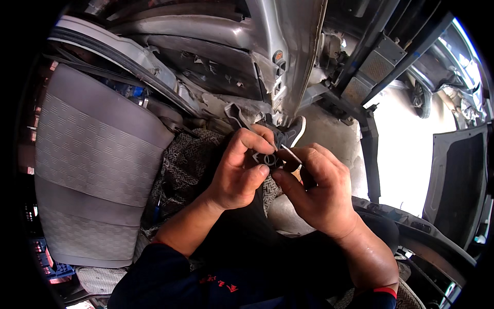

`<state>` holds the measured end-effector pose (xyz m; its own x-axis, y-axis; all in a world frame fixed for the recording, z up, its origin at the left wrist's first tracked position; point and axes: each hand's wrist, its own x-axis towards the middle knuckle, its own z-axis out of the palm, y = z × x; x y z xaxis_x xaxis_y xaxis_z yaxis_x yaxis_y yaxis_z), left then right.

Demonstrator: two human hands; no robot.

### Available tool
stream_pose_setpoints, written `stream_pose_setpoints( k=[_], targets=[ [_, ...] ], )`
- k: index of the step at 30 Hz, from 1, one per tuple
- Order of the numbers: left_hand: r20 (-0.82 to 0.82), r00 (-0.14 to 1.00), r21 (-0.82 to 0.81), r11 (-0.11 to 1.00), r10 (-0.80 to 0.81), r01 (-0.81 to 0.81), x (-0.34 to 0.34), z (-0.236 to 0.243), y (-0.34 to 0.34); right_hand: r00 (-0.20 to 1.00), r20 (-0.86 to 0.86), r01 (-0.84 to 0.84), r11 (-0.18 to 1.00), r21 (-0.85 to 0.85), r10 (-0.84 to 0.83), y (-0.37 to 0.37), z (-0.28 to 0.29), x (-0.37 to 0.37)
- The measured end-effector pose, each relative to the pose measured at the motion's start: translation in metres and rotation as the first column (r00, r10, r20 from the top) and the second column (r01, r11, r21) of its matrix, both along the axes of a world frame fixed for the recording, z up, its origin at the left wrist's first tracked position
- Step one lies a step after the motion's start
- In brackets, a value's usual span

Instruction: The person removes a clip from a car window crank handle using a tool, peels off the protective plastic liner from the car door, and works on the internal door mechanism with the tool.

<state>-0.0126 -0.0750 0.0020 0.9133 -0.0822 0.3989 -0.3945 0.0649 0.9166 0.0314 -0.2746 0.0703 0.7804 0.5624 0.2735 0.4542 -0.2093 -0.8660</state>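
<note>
My left hand (241, 167) is closed, with thumb and fingers pinching a small dark piece (269, 160) that bears a pale ring-shaped outline. Close beside it, my right hand (321, 183) is also closed, gripping a thin, light-coloured strip (292, 153) that sticks out between its fingers. The fingertips of both hands nearly meet over my lap, so I cannot tell whether the two pieces touch. Just beyond my left fingers rises a bent grey strip (236, 114); its lower end is hidden behind the hand.
A grey patterned car seat (92, 149) stands at my left. Ahead are a stripped car door (206, 64) and a silver pillar (288, 51). My dark shoe (294, 135) rests on the floor. Dark steel posts (370, 149) and a dark panel (455, 185) stand at the right.
</note>
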Motion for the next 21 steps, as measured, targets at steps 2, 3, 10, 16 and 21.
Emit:
stream_pose_setpoints(
  k=[2, 3, 10, 16, 21],
  targets=[
    [0.034, 0.999, 0.043, 0.998, 0.037, -0.038, -0.0007, -0.0012, -0.0006, 0.996, 0.089, 0.033, 0.999, -0.035, -0.030, 0.0010, -0.0013, -0.0021],
    [0.056, 0.998, 0.060, 0.997, 0.039, -0.042, -0.0006, -0.0016, -0.0009, 0.996, 0.089, 0.033, 0.999, -0.034, -0.030, 0.0005, -0.0013, -0.0017],
    [0.145, 0.985, 0.126, 0.985, 0.098, -0.116, -0.0003, -0.0020, -0.0050, 0.996, 0.082, 0.039, 0.998, -0.045, -0.036, 0.0027, -0.0016, -0.0046],
    [0.102, 0.985, 0.033, 0.989, 0.140, -0.144, -0.0026, -0.0020, -0.0101, 0.993, 0.115, 0.017, 0.999, -0.043, -0.012, 0.0017, -0.0017, 0.0003],
    [0.146, 0.980, 0.112, 0.982, 0.134, -0.151, -0.0028, -0.0042, -0.0063, 0.993, 0.114, 0.013, 0.999, -0.046, -0.008, 0.0021, -0.0035, 0.0002]
  ],
)
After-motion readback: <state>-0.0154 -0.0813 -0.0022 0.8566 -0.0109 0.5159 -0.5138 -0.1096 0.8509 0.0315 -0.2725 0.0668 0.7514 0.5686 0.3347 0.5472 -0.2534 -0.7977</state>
